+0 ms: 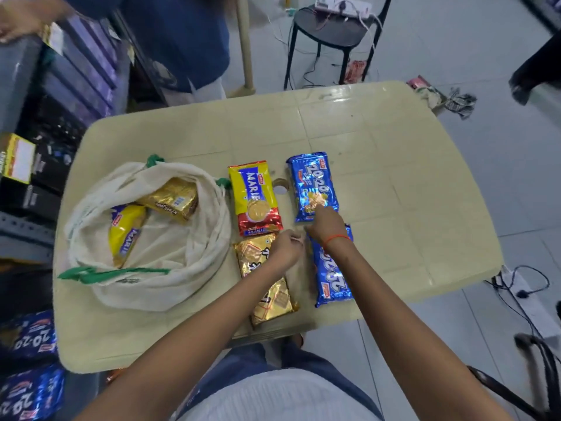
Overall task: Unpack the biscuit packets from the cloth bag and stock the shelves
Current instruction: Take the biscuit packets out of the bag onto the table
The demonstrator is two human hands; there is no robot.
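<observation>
A cream cloth bag (170,268) with green trim lies open on the left of the beige table (394,208). Inside it sit a yellow Marie packet (126,232) and a gold packet (173,200). Laid out on the table are a yellow-red Marie packet (255,196), a blue 20-20 packet (309,183), a second blue 20-20 packet (332,278) and a gold packet (267,287). My left hand (285,247) hovers over the gold packet's far end, fingers curled. My right hand (326,224) rests at the near end of the far blue packet, fingers bent down; any grip is hidden.
Dark shelves (60,95) with boxes stand at the left; blue 20-20 packets (30,335) are stocked low at the near left. Another person (182,41) stands beyond the table's far left corner. A black stool (334,31) and floor cables lie behind and to the right.
</observation>
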